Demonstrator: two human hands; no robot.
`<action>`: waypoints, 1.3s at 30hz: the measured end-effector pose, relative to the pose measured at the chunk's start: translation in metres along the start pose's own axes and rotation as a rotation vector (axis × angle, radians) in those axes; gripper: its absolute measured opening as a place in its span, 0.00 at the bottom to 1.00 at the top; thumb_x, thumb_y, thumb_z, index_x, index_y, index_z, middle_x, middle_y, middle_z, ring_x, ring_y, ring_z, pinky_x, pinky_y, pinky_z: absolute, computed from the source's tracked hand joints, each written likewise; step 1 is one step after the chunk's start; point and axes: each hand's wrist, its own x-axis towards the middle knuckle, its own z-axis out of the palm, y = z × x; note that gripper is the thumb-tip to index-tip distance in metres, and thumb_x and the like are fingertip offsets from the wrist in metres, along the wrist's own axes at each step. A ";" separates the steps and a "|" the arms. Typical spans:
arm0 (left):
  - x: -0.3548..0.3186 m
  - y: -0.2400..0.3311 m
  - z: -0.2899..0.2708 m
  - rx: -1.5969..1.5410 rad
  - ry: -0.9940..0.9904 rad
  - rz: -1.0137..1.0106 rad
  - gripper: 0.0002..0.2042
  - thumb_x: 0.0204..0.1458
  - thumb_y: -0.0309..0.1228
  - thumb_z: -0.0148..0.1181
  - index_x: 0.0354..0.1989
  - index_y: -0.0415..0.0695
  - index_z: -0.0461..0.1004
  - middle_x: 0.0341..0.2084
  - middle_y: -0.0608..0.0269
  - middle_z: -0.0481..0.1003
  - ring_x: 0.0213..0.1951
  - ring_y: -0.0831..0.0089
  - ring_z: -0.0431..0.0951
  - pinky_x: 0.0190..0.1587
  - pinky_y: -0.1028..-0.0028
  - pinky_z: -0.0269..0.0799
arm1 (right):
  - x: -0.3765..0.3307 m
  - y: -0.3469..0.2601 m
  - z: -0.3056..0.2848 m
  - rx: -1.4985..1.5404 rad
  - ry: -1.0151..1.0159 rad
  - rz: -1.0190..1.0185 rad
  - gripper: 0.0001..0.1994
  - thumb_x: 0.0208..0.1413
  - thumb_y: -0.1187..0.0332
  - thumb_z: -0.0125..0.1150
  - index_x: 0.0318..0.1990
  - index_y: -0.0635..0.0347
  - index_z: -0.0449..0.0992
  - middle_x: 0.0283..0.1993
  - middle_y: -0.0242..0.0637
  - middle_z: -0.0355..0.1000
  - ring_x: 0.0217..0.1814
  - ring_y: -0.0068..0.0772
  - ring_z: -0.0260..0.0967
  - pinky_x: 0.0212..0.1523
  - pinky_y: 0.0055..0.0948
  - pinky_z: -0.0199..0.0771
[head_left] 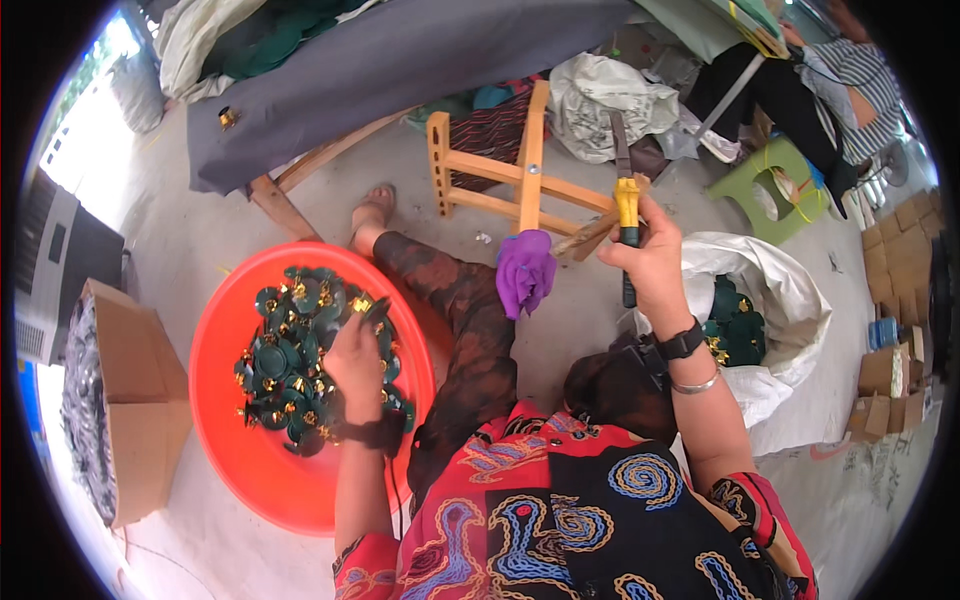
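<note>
We are seeing the left hand reaching into the red basin on the floor, fingers curling together around one of the dark green round pieces with gold fittings; the exact piece is hidden under the palm. The basin is holding a heap of these pieces, piled toward its middle and far side, with its near side showing bare red.

The right hand is raised above the knee, fingers clamped on the yellow-and-black handle of a cutting tool, blade pointing up and away.

A purple glove is lying on the knee, between the two hands.

To the right, a white sack is sitting open on the floor, holding more green pieces with gold bits. To the left, a cardboard box is standing just beside the basin, filled with grey stuff we cannot make out. A wooden stool is standing beyond the knee.
</note>
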 end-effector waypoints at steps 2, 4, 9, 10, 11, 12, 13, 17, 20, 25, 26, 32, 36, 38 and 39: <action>0.023 0.065 0.032 -0.081 -0.026 0.233 0.11 0.46 0.20 0.57 0.39 0.42 0.77 0.31 0.53 0.77 0.32 0.62 0.78 0.36 0.69 0.73 | 0.000 -0.002 -0.001 0.138 0.057 -0.034 0.29 0.31 0.78 0.64 0.48 0.71 0.66 0.37 0.32 0.66 0.36 0.21 0.65 0.36 0.21 0.68; 0.036 0.112 0.063 -0.186 -0.040 0.494 0.15 0.43 0.17 0.57 0.41 0.43 0.76 0.34 0.56 0.77 0.37 0.61 0.77 0.41 0.68 0.73 | -0.001 -0.007 0.001 0.139 0.097 -0.095 0.30 0.31 0.78 0.64 0.49 0.71 0.65 0.37 0.31 0.65 0.36 0.20 0.65 0.35 0.21 0.68; 0.016 0.129 0.130 -0.125 -0.239 0.780 0.12 0.39 0.22 0.57 0.36 0.43 0.76 0.37 0.59 0.75 0.43 0.60 0.75 0.42 0.66 0.72 | -0.010 -0.014 0.003 0.182 0.148 -0.209 0.31 0.32 0.79 0.63 0.51 0.69 0.64 0.39 0.32 0.62 0.34 0.19 0.63 0.33 0.20 0.67; 0.012 0.125 0.133 -0.132 -0.240 0.785 0.12 0.39 0.22 0.57 0.36 0.43 0.76 0.37 0.59 0.75 0.43 0.60 0.75 0.42 0.66 0.72 | -0.013 -0.018 0.002 0.165 0.097 -0.208 0.30 0.32 0.79 0.63 0.51 0.68 0.64 0.41 0.33 0.61 0.36 0.20 0.64 0.36 0.21 0.67; 0.010 0.124 0.133 -0.107 -0.241 0.798 0.12 0.39 0.22 0.57 0.36 0.43 0.76 0.38 0.59 0.75 0.44 0.60 0.74 0.42 0.65 0.71 | -0.016 -0.021 0.000 0.144 0.051 -0.202 0.30 0.33 0.79 0.63 0.51 0.68 0.64 0.43 0.34 0.61 0.39 0.22 0.64 0.39 0.22 0.68; 0.008 0.124 0.133 -0.080 -0.241 0.809 0.12 0.39 0.23 0.56 0.36 0.44 0.76 0.39 0.60 0.75 0.46 0.59 0.73 0.42 0.64 0.71 | -0.015 -0.018 0.000 0.105 0.038 -0.336 0.30 0.33 0.79 0.62 0.52 0.66 0.64 0.45 0.37 0.60 0.45 0.29 0.65 0.46 0.24 0.66; 0.008 0.123 0.135 -0.087 -0.246 0.811 0.12 0.39 0.23 0.56 0.36 0.44 0.76 0.39 0.60 0.75 0.46 0.59 0.73 0.42 0.64 0.71 | -0.014 -0.019 -0.001 0.100 0.045 -0.333 0.30 0.33 0.79 0.62 0.52 0.66 0.64 0.45 0.37 0.60 0.45 0.29 0.65 0.46 0.24 0.66; 0.012 0.125 0.134 -0.075 -0.269 0.813 0.12 0.40 0.23 0.56 0.36 0.44 0.76 0.40 0.59 0.74 0.46 0.58 0.73 0.43 0.63 0.69 | -0.014 -0.030 0.007 -0.333 -0.037 -0.627 0.30 0.32 0.79 0.60 0.51 0.65 0.64 0.49 0.45 0.59 0.47 0.41 0.64 0.48 0.27 0.66; 0.012 0.124 0.134 -0.077 -0.275 0.800 0.11 0.40 0.24 0.56 0.35 0.44 0.76 0.40 0.59 0.74 0.47 0.59 0.73 0.44 0.63 0.68 | -0.016 -0.035 0.015 -0.315 -0.142 -0.491 0.30 0.32 0.79 0.62 0.51 0.66 0.65 0.50 0.44 0.60 0.49 0.39 0.64 0.47 0.27 0.66; 0.016 0.127 0.129 -0.078 -0.327 0.770 0.11 0.41 0.24 0.56 0.35 0.43 0.76 0.40 0.59 0.74 0.47 0.59 0.72 0.44 0.64 0.66 | -0.019 -0.035 0.020 -0.312 -0.171 -0.480 0.29 0.32 0.80 0.61 0.50 0.66 0.65 0.50 0.44 0.60 0.47 0.40 0.64 0.45 0.27 0.67; 0.016 0.126 0.130 -0.089 -0.328 0.772 0.11 0.41 0.24 0.56 0.35 0.43 0.76 0.40 0.59 0.74 0.47 0.59 0.72 0.44 0.64 0.66 | -0.021 -0.034 0.021 -0.282 -0.147 -0.480 0.29 0.32 0.80 0.61 0.50 0.67 0.65 0.50 0.44 0.60 0.46 0.41 0.64 0.45 0.27 0.67; 0.020 0.129 0.128 -0.172 -0.325 0.701 0.10 0.38 0.25 0.58 0.32 0.42 0.76 0.38 0.58 0.74 0.46 0.58 0.72 0.45 0.63 0.66 | -0.009 -0.033 0.023 -0.344 -0.155 -0.527 0.27 0.32 0.80 0.59 0.48 0.67 0.66 0.48 0.45 0.61 0.45 0.44 0.64 0.46 0.28 0.67; 0.024 0.161 0.128 -0.385 -0.217 0.353 0.07 0.36 0.25 0.59 0.27 0.40 0.74 0.31 0.55 0.74 0.39 0.55 0.72 0.43 0.60 0.64 | -0.012 -0.032 0.021 -0.339 -0.156 -0.518 0.28 0.32 0.79 0.59 0.48 0.67 0.65 0.48 0.45 0.61 0.47 0.44 0.64 0.47 0.29 0.66; 0.024 0.158 0.139 -0.273 -0.347 0.369 0.07 0.37 0.26 0.59 0.27 0.40 0.74 0.29 0.55 0.73 0.38 0.55 0.72 0.41 0.60 0.64 | -0.014 -0.029 0.021 -0.451 -0.200 -0.515 0.29 0.32 0.78 0.60 0.50 0.67 0.64 0.49 0.48 0.59 0.47 0.51 0.63 0.45 0.34 0.69; 0.024 0.151 0.146 -0.141 -0.474 0.374 0.06 0.37 0.26 0.59 0.26 0.40 0.73 0.27 0.54 0.73 0.36 0.55 0.71 0.39 0.59 0.63 | -0.014 -0.031 0.023 -0.454 -0.194 -0.536 0.29 0.32 0.78 0.60 0.50 0.67 0.64 0.49 0.48 0.59 0.47 0.51 0.63 0.45 0.34 0.69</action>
